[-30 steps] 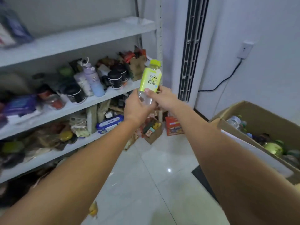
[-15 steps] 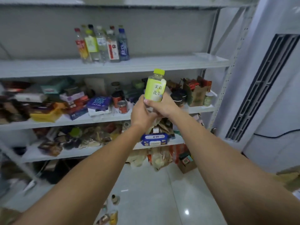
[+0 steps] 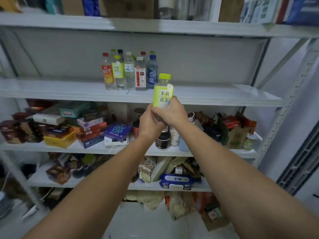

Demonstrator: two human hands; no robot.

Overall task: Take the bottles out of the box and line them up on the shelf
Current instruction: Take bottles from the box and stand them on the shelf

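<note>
Both hands hold one bottle with a yellow-green label and cap (image 3: 163,94) upright in front of the white shelf (image 3: 215,96). My left hand (image 3: 149,121) wraps its lower part from the left, my right hand (image 3: 170,112) grips it from the right. The bottle's base is hidden by my fingers. Several bottles (image 3: 129,71) stand in rows on that shelf, up and to the left of the held one. The box is out of view.
The shelf right of the bottle group is bare. The shelf below holds boxes (image 3: 117,133), jars and packets. A lower shelf carries bags and a blue wipes pack (image 3: 176,181). The top shelf (image 3: 155,25) holds cartons and books. A grey post (image 3: 284,94) stands at right.
The view has swung left and up from the box to the shelving. Both hands have kept hold of the bottle and lifted it towards the shelf with the bottle group.
</note>
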